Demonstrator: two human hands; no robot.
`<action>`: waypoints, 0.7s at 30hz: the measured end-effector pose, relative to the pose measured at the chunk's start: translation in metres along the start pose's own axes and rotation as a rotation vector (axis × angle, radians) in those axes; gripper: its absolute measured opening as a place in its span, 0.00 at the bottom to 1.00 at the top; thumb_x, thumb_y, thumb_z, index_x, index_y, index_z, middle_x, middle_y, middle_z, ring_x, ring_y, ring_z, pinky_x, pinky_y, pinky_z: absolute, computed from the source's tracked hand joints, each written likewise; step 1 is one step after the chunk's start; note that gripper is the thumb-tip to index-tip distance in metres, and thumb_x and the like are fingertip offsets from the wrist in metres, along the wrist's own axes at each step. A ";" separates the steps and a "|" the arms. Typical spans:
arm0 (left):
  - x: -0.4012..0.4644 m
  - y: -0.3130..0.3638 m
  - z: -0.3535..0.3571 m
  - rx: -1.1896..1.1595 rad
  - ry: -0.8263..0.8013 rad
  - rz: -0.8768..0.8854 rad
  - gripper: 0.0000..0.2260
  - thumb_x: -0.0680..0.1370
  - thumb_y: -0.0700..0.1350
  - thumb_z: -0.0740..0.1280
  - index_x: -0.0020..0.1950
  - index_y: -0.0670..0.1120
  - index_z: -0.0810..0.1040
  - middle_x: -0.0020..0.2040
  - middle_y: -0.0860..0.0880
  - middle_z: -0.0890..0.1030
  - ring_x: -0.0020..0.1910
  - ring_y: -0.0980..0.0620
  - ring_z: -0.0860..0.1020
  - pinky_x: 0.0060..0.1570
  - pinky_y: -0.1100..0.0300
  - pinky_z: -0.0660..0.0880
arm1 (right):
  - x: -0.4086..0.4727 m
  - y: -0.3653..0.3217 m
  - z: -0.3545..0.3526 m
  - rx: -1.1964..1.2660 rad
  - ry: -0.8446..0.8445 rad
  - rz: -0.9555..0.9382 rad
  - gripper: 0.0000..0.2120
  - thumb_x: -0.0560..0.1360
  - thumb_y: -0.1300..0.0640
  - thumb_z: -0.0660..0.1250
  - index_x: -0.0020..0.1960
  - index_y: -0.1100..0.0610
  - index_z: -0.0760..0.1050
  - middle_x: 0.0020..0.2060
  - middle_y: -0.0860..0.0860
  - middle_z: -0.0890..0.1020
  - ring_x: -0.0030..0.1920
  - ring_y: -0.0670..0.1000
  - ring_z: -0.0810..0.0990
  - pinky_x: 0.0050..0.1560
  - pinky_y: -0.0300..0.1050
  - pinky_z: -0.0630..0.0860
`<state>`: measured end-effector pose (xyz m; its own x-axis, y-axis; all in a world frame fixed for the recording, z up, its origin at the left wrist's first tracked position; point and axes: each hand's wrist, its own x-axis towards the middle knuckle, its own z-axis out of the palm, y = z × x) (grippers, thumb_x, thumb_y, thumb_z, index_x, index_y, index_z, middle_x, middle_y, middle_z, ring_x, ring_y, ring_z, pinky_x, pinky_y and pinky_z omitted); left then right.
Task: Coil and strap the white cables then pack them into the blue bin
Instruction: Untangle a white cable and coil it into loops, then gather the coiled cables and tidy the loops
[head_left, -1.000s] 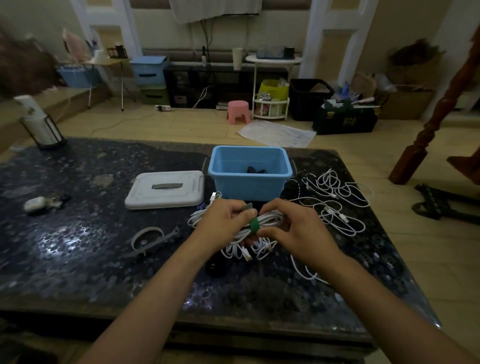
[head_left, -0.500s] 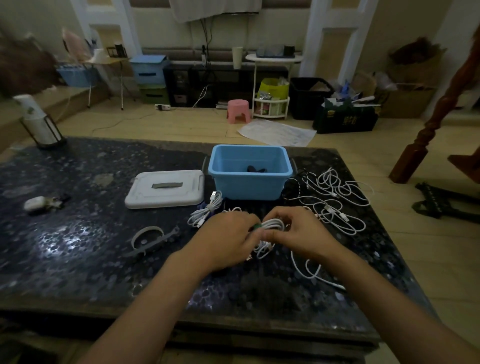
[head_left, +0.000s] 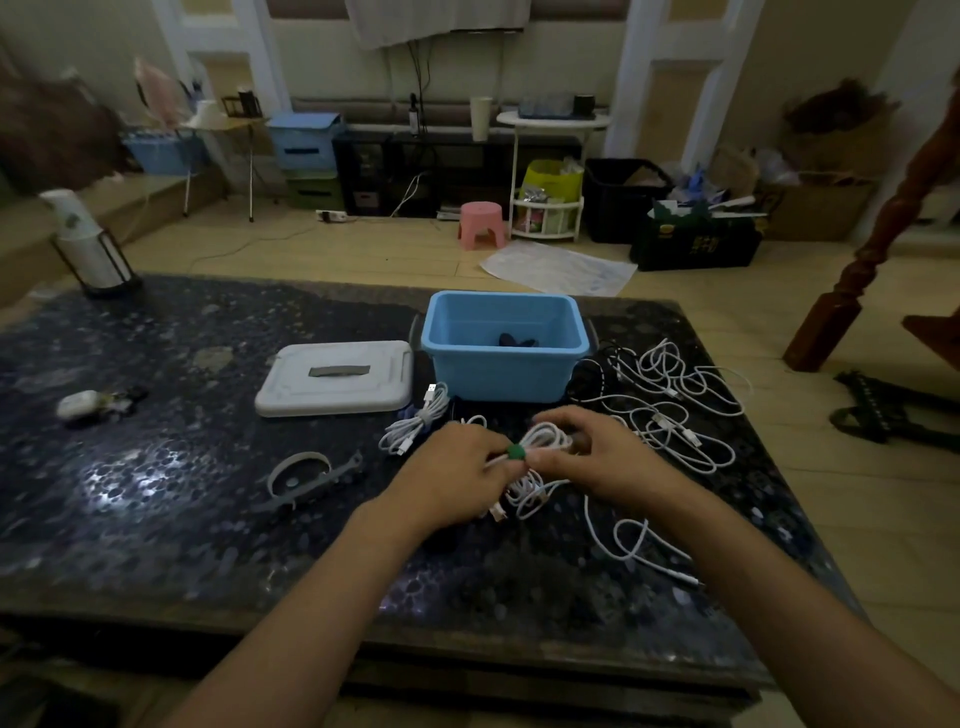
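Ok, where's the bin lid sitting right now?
In the head view the white lid lies flat on the dark table, just left of the blue bin and beyond the left hand.

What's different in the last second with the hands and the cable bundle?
Both hands, left hand and right hand, still pinch the coiled white cable bundle, which has dropped nearer the dark speckled table; the green strap now looks cinched tighter. The open blue plastic bin, white lid and loose white cables stayed put.
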<state>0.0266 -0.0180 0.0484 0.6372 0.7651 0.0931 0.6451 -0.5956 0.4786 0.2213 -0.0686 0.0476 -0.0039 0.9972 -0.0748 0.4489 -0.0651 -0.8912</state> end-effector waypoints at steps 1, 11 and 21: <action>0.004 -0.004 0.001 -0.059 0.037 -0.053 0.11 0.78 0.55 0.67 0.43 0.50 0.82 0.36 0.51 0.80 0.38 0.51 0.78 0.37 0.55 0.71 | 0.000 -0.001 -0.001 -0.013 0.023 0.021 0.22 0.73 0.53 0.76 0.64 0.52 0.74 0.48 0.49 0.85 0.47 0.44 0.85 0.44 0.33 0.79; 0.056 -0.035 0.026 -0.158 0.305 -0.309 0.09 0.72 0.49 0.73 0.51 0.51 0.80 0.50 0.48 0.83 0.52 0.47 0.80 0.52 0.50 0.77 | 0.000 0.024 -0.023 -0.394 0.212 0.062 0.22 0.76 0.50 0.70 0.69 0.49 0.73 0.45 0.42 0.82 0.44 0.41 0.78 0.50 0.42 0.75; 0.096 -0.024 0.044 0.472 0.145 -0.141 0.13 0.74 0.43 0.69 0.58 0.53 0.81 0.50 0.46 0.81 0.55 0.42 0.75 0.53 0.50 0.71 | -0.008 0.057 -0.040 -0.605 0.229 0.057 0.17 0.75 0.51 0.70 0.64 0.50 0.78 0.51 0.46 0.83 0.52 0.49 0.81 0.52 0.44 0.76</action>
<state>0.0907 0.0596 0.0074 0.4870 0.8519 0.1925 0.8619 -0.5044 0.0520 0.2827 -0.0787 0.0150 0.1954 0.9798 0.0428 0.8673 -0.1522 -0.4739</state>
